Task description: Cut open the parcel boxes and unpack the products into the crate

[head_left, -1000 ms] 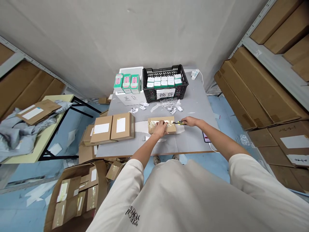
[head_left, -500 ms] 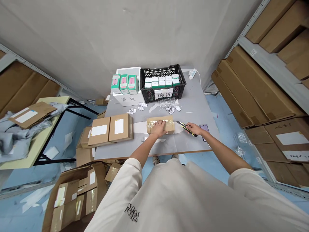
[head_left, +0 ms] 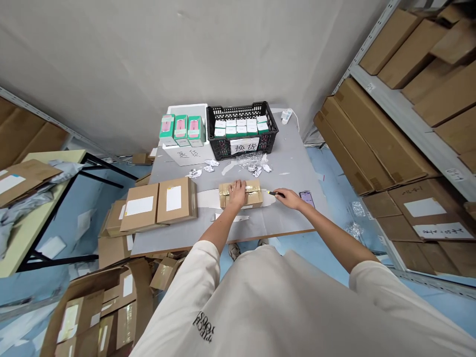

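A small taped cardboard box (head_left: 254,199) lies on the grey table, with a dark, ragged gap along its taped top. My left hand (head_left: 237,193) grips it from above, fingers bent over the top. Just right of the box, my right hand (head_left: 289,197) is closed around a utility knife (head_left: 275,193). The knife's yellow tip end points left at the box's right end, slightly apart from it; my fingers cover part of the handle. Under the box lies a whitish strip (head_left: 208,198). A phone (head_left: 307,199) with a lit screen rests right of my right hand.
Two labelled cardboard boxes (head_left: 176,202) stand at the table's left. Behind are a white bin (head_left: 188,154) with green-and-pink boxes and a black crate (head_left: 267,141) of small boxes. Crumpled paper (head_left: 195,173) and clear plastic wrap (head_left: 250,159) lie between. Shelves (head_left: 394,101) flank the right.
The knife has turned, its front end now nearer the box's right end. A gap now shows in the box's taped top. My left hand remains on the box. The whole view has shifted somewhat.
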Demonstrator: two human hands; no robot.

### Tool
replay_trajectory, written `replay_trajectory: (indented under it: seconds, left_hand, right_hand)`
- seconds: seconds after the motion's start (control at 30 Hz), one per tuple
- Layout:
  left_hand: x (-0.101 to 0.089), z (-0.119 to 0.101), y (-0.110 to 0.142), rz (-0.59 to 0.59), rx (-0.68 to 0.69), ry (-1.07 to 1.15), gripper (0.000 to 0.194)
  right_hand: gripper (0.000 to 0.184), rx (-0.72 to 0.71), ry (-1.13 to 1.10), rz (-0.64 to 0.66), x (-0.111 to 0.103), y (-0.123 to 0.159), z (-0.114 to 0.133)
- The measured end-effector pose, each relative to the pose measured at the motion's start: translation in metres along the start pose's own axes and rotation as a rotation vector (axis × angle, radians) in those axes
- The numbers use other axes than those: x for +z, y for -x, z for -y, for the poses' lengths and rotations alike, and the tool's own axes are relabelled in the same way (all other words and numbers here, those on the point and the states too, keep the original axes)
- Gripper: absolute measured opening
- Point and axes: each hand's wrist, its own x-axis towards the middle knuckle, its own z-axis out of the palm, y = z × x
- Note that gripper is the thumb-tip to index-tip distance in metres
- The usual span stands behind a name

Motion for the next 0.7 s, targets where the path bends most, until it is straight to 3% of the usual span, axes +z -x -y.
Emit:
replay_trajectory:
  seconds: [0.23, 0.47, 0.7]
  left_hand:
    - [0.010, 0.006, 0.004, -0.050, 0.030, 0.000, 0.053]
    - [0.017, 0.009, 0.011, -0.108, 0.038, 0.017, 0.055]
    - [0.014, 0.011, 0.009, -0.115, 0.049, 0.012, 0.055]
  right_hand:
    - [0.038, -0.046, 0.188, -0.005, 0.008, -0.005, 0.004]
    - [0.039, -0.041, 0.235, -0.059, 0.022, -0.013, 0.012]
    - [0.041, -0.050, 0.256, -0.104, 0.027, -0.010, 0.001]
